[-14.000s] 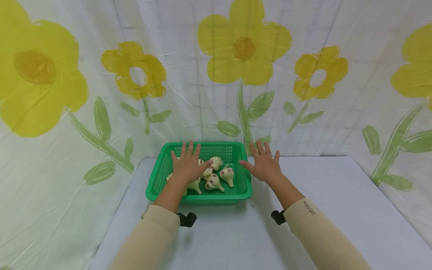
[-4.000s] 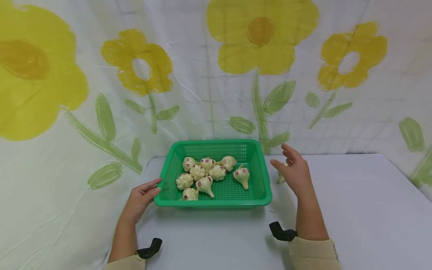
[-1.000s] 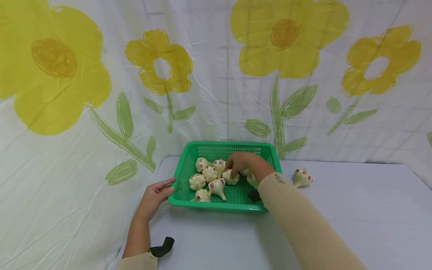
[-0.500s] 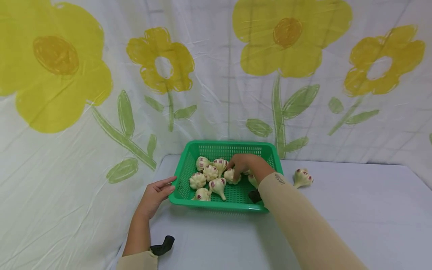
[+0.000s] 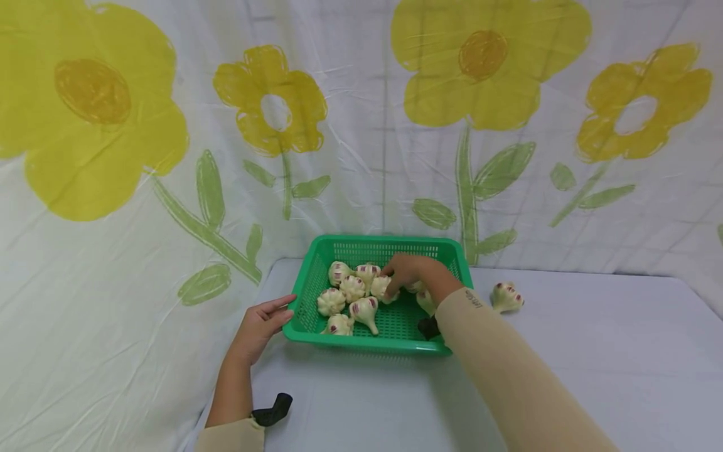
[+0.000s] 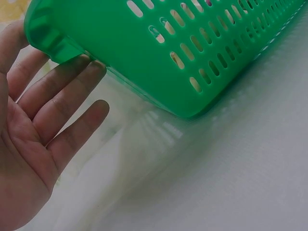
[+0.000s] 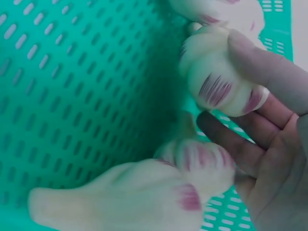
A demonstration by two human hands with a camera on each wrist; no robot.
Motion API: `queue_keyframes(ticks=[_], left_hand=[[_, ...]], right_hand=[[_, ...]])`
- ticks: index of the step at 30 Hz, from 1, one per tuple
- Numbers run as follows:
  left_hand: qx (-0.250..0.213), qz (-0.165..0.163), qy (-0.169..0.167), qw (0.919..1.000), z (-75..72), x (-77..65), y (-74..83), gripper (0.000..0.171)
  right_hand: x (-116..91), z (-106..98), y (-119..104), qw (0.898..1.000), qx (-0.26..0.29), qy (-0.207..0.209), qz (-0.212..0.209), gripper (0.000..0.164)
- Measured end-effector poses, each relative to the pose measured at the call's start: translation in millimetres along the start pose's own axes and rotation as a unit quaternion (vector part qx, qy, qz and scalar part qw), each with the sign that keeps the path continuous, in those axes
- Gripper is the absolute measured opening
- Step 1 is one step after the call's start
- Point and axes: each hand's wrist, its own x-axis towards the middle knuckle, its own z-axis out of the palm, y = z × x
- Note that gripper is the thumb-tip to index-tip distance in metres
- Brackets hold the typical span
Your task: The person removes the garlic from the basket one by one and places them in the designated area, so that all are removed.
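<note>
A green plastic basket [image 5: 367, 344] with slotted walls holds several garlic bulbs, off-white with purple streaks. My right hand [image 5: 408, 271] reaches inside and grips one garlic bulb [image 7: 216, 72], thumb on one side and fingers round the other in the right wrist view. Right by that hand lie two more garlic bulbs [image 7: 144, 197]. At the basket's left rim is my left hand [image 5: 257, 326], its fairly straight fingertips [image 6: 96, 70] touching the outside just under the rim. Another garlic bulb [image 5: 506, 297] lies on the table to the right of the basket.
The white-covered table [image 5: 587, 351] extends right of the basket and in front of it. Close behind hangs a white curtain [image 5: 361, 188] printed with yellow flowers. A black wrist mount [image 5: 273, 410] sits on my left wrist.
Both hands were spread over the basket at first. One garlic bulb has since come to the table at right, and my right hand is back inside, shifting another bulb slightly.
</note>
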Motion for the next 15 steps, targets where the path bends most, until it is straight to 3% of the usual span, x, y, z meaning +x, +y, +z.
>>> queue_keyframes(ticks=[5, 10, 15], left_hand=[[0.005, -0.002, -0.001, 1.0, 0.1, -1.2, 0.3, 0.049], [0.01, 0.0, 0.003, 0.9999, -1.4, -2.5, 1.2, 0.05], [0.01, 0.0, 0.002, 1.0, 0.7, -1.9, 1.6, 0.049]], right_hand=[[-7.7, -11.7, 1.1, 0.999, -0.022, 0.018, -0.036, 0.068], [-25.1, -27.7, -1.9, 0.997, 0.004, 0.035, -0.062, 0.07], [-46.1, -39.8, 2.6, 0.992, 0.007, 0.09, -0.083, 0.07]])
